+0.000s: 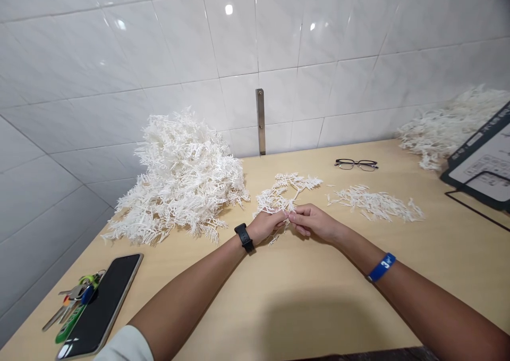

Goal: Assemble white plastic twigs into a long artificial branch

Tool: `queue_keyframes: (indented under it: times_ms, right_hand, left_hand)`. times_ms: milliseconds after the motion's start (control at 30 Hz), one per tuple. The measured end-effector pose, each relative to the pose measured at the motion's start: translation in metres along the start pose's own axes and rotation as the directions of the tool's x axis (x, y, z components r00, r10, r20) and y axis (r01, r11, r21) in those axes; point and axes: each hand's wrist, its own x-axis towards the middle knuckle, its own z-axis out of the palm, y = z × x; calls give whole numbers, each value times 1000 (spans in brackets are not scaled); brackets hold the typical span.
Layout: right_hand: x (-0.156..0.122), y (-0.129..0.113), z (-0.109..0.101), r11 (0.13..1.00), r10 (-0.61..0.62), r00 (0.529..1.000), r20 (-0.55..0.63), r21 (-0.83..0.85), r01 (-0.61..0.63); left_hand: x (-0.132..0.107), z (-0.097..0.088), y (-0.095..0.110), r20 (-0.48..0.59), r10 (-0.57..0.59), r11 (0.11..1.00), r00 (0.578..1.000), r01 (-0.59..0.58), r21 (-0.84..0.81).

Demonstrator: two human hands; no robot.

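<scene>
Between my two hands, at the middle of the table, is a white branching plastic sprig (pixel 297 184) with fine twig-like tips. My left hand (pixel 268 226), a black watch on its wrist, pinches the sprig's near end between thumb and fingers. My right hand (pixel 314 223), with a blue band on the wrist, closes its thumb and fingertips on the same part, touching the left fingertips. What exactly lies between the right fingertips is too small to make out. Just right of the hands lies a loose scatter of small white pieces (pixel 374 202).
A tall heap of white sprigs (pixel 183 180) stands at the left, against the wall. Another white heap (pixel 454 122) is at the far right, behind a dark-framed panel (pixel 486 159) on a wire stand. Glasses (pixel 356 164), a phone (pixel 104 302) and keys (pixel 74 297) lie on the table.
</scene>
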Motion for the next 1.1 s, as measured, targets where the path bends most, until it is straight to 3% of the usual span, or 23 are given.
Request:
queue_keyframes:
  times_ms: [233, 400, 600, 800, 933, 1100]
  right_hand:
    - [-1, -5, 2, 1000, 12, 996, -92, -6, -13]
    - [1, -5, 4, 994, 1, 992, -123, -108, -15]
    - [2, -7, 1, 953, -65, 987, -144, -302, 19]
    - [6, -1, 8, 882, -140, 955, -262, -471, 0]
    - [5, 1, 11, 817, -159, 932, -326, -574, -62]
    - [0, -4, 1, 794, -140, 949, -282, -604, -63]
  left_hand:
    - [-1, 4, 2, -95, 227, 947, 969, -197, 255]
    - [0, 4, -6, -154, 306, 896, 940, -229, 381]
    - [-1, 3, -9, -97, 480, 607, 872, -250, 754]
    - [0, 6, -13, -86, 505, 413, 859, -153, 898]
    - [1, 4, -14, -80, 482, 396, 872, -136, 908]
    - [0, 1, -10, -84, 419, 461, 904, -132, 877]
